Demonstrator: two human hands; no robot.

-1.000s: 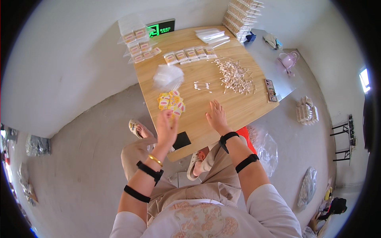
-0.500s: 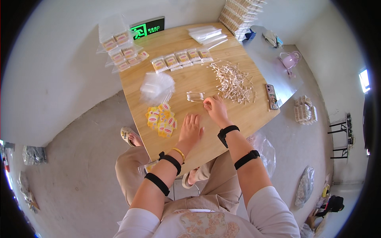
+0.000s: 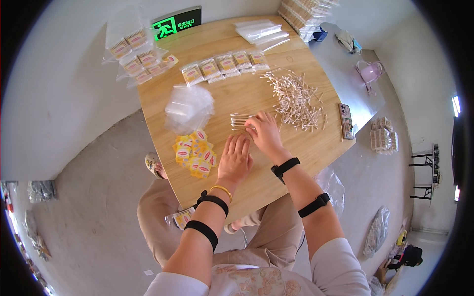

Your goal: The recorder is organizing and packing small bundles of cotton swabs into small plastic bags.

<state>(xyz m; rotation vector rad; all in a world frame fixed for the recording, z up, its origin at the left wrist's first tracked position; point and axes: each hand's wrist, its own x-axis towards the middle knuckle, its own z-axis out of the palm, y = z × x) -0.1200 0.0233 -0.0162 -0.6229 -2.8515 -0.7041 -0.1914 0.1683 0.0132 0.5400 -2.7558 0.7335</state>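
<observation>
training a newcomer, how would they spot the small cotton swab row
On the wooden table, find the right hand near the middle. Immediately left of it is the small cotton swab row, lined up side by side, unlike the jumbled swab pile farther right.

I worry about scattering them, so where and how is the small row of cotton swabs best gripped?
Probably from above, pinching the row of swabs across its near and far edges, around mid-length. The swabs lie side by side, running left to right, so this squeeze should press them together. The right hand is at the row's right end, so the left part is more open.
</observation>
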